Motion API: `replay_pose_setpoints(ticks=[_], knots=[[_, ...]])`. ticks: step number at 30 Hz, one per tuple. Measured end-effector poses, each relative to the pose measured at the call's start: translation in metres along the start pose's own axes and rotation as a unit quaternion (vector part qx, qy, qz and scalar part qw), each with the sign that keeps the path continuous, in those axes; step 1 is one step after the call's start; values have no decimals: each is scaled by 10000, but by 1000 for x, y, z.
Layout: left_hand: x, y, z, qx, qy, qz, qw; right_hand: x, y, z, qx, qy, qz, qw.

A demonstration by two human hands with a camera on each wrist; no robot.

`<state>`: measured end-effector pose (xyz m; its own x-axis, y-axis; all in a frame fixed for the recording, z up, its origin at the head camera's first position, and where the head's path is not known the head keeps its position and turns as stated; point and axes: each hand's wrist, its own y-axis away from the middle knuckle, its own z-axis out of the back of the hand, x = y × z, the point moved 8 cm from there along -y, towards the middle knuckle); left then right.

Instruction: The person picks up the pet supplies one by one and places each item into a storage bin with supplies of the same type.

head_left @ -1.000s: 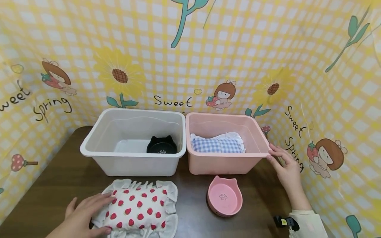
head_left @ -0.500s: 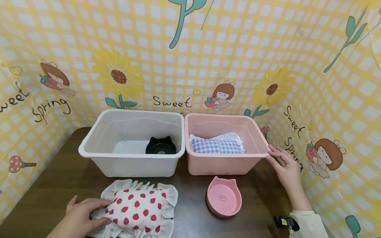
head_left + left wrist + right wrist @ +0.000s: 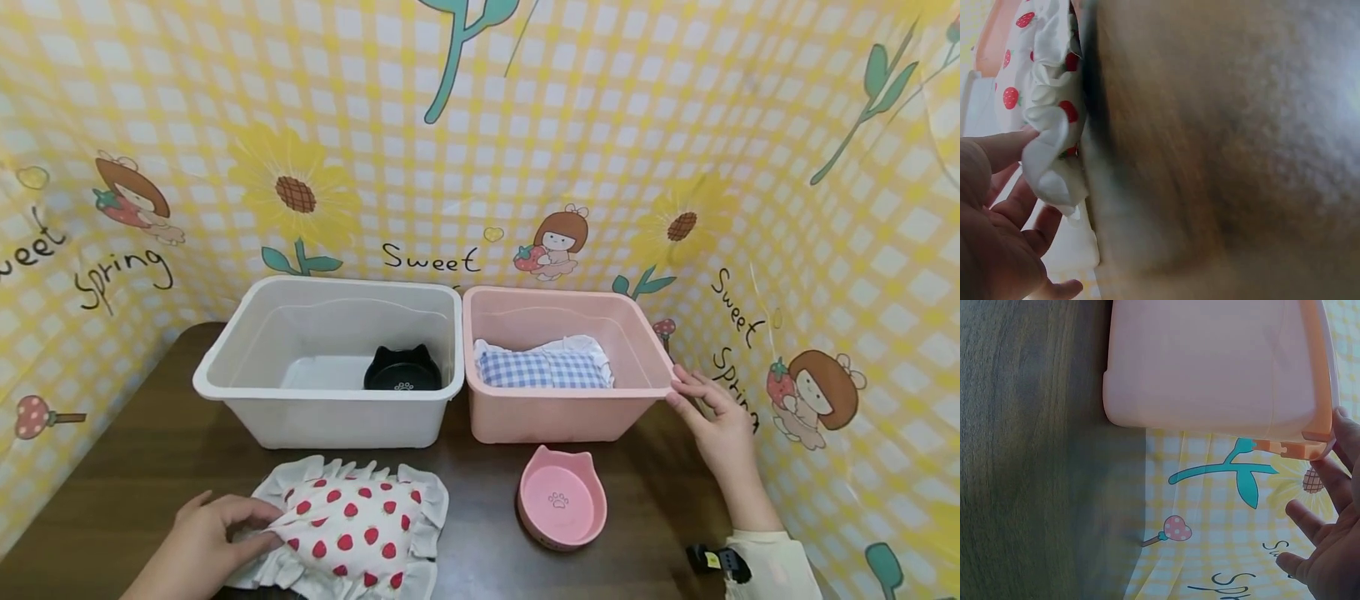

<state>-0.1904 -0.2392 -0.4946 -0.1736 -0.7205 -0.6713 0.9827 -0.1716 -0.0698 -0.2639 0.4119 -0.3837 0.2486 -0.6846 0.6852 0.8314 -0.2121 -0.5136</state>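
A small white cushion (image 3: 360, 521) with red strawberries and a ruffled border lies at the front left of the table. My left hand (image 3: 206, 537) pinches its left side between thumb and fingers, and the cloth puckers there. In the left wrist view the ruffle (image 3: 1047, 150) hangs beside my fingers, clear of the brown surface. At the right, my right hand (image 3: 716, 421) grips the corner of a pink plastic bin (image 3: 555, 421), thumb on one side of the rim and forefinger on the other. Inside that bin sits a blue gingham cushion (image 3: 543, 368).
To the left of the pink bin stands a white bin (image 3: 337, 423) holding a black cat-eared bowl (image 3: 403, 368). A pink cat-eared bowl (image 3: 561, 492) rests on the dark wooden table (image 3: 480, 542) in front. Patterned yellow cloth (image 3: 420, 183) surrounds the back and sides.
My left thumb and fingers, earlier spread over the cushion's left side, have drawn together and gathered its cloth, raising that side slightly. The right hand stays on the pink bin's corner.
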Motion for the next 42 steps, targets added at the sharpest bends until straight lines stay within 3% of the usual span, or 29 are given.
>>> replay_pose_setpoints(ticks=[3, 8, 11, 21, 30, 35, 42], knots=[[-10, 2, 5, -335, 154, -290, 9989, 2, -1, 0, -21, -64, 53, 10000], [-36, 10, 19, -1031, 173, -1293, 9861, 3, -1, 0, -3, -77, 58, 10000], [-49, 14, 27, -1135, 244, -1643, 9796, 2, 0, -1, 34, -29, 29, 10000], [-94, 11, 47, -911, 456, -1943, 9756, 0, 1, 0, -1, 37, -43, 10000], [-140, 4, 70, -966, 514, -2529, 9613, -1, 5, 1, 79, 58, -42, 9999], [-162, -6, 84, -1011, 507, -2594, 9591, -1, 4, 0, 113, 80, -20, 9999], [-198, -23, 100, -1105, 374, -2903, 9498, -1, -1, 0, 46, 102, 54, 9999]])
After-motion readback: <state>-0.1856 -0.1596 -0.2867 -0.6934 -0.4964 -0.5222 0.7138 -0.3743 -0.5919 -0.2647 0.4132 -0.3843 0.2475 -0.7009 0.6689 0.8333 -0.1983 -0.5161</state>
